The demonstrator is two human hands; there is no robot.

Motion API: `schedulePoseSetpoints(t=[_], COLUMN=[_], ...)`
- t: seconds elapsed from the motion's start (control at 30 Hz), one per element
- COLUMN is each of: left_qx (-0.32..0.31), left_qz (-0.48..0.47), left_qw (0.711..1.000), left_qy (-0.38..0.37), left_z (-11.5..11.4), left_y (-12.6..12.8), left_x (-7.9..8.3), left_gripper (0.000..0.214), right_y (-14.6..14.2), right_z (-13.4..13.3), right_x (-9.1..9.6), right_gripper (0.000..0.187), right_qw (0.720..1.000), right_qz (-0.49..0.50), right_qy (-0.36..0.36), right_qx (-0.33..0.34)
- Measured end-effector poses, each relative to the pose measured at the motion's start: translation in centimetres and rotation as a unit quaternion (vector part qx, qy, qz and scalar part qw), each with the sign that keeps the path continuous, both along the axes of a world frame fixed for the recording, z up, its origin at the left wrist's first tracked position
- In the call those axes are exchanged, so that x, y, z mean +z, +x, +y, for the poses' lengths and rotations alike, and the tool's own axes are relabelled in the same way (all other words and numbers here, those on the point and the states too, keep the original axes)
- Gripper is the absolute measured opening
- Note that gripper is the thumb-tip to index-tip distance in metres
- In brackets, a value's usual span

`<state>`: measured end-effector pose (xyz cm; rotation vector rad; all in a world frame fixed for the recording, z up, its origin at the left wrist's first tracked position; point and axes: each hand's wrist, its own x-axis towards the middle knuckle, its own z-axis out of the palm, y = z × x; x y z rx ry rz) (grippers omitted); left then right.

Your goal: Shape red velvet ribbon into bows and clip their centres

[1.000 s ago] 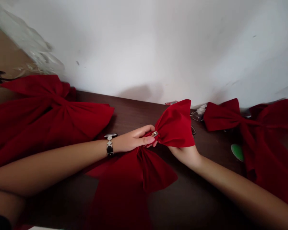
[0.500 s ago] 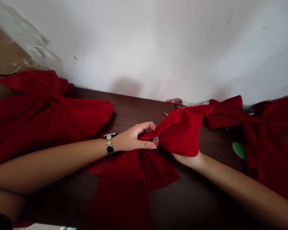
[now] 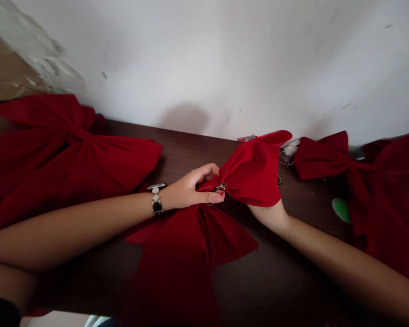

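A red fabric bow (image 3: pixel 250 170) is held up over the dark table. My left hand (image 3: pixel 197 188) pinches its gathered middle between thumb and fingers. By the thumb tip sits a small shiny metal piece (image 3: pixel 221 187), its kind unclear. My right hand (image 3: pixel 267 213) reaches up behind the bow's right loop, which hides the fingers; only the wrist side shows. Below my left hand, a second piece of red fabric (image 3: pixel 177 259) with a pleated end lies on the table. Whether it joins the held bow, I cannot tell.
Large red bows lie at the left (image 3: pixel 122 159) and right (image 3: pixel 327 156). A green-topped round object (image 3: pixel 341 210) sits near the right one. A white wall (image 3: pixel 191 59) stands behind the table (image 3: pixel 136 131). Clear plastic wrapping (image 3: pixel 51 68) is at upper left.
The held bow and both hands appear slightly higher in view. The bow's right loop has tilted up, covering the scissor-like tip behind it and exposing small white things at its right.
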<state>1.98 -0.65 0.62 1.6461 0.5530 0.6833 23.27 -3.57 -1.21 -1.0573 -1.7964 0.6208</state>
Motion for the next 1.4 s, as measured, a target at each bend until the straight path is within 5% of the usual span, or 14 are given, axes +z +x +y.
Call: schedulePoseSetpoints(t=[0.13, 0.27, 0.37, 0.47, 0.57, 0.67, 0.77, 0.97, 1.27, 1.4], left_qx=[0.023, 0.070, 0.078, 0.076, 0.082, 0.111, 0.133, 0.102, 0.061, 0.040], left_qz=[-0.016, -0.002, 0.004, 0.013, 0.026, 0.037, 0.049, 0.072, 0.150, 0.163], left_qw=[1.000, 0.998, 0.997, 0.997, 0.996, 0.993, 0.989, 0.992, 0.983, 0.982], left_qy=[-0.005, -0.010, -0.003, -0.003, -0.024, -0.030, -0.029, 0.000, 0.083, 0.092], left_z=[-0.1, -0.2, -0.2, -0.2, -0.2, -0.3, -0.3, -0.3, -0.8, -0.8], left_y=[-0.1, 0.0, 0.0, 0.2, 0.4, 0.5, 0.5, 0.7, 1.1, 1.1], left_x=[-0.1, 0.0, -0.2, -0.4, -0.4, -0.4, -0.5, -0.5, -0.1, 0.0], left_gripper=[0.032, 0.032, 0.036, 0.044, 0.051, 0.051, 0.050, 0.052, 0.053, 0.053], right_y=[-0.3, -1.2, -1.4, -0.9, 0.0, 0.8, 1.1, 0.3, 0.3, -0.3], right_z=[-0.4, -0.5, -0.5, -0.2, 0.5, 1.0, 0.6, -0.4, -0.3, -0.9], right_x=[0.3, 0.9, 1.1, 0.8, 1.1, 2.5, 4.0, 4.7, 4.2, 5.1], right_gripper=[0.018, 0.014, 0.010, 0.011, 0.010, 0.011, 0.024, 0.012, 0.011, 0.008], right_qw=[0.979, 0.915, 0.892, 0.903, 0.956, 0.995, 0.969, 0.913, 0.862, 0.938], right_qz=[0.167, 0.312, 0.320, 0.269, 0.146, -0.063, -0.243, -0.308, -0.344, -0.212], right_qy=[-0.115, -0.234, -0.288, -0.300, -0.217, -0.067, 0.035, 0.263, 0.354, 0.241], right_qx=[0.018, 0.105, 0.134, 0.150, 0.131, 0.043, -0.005, 0.047, 0.120, 0.134])
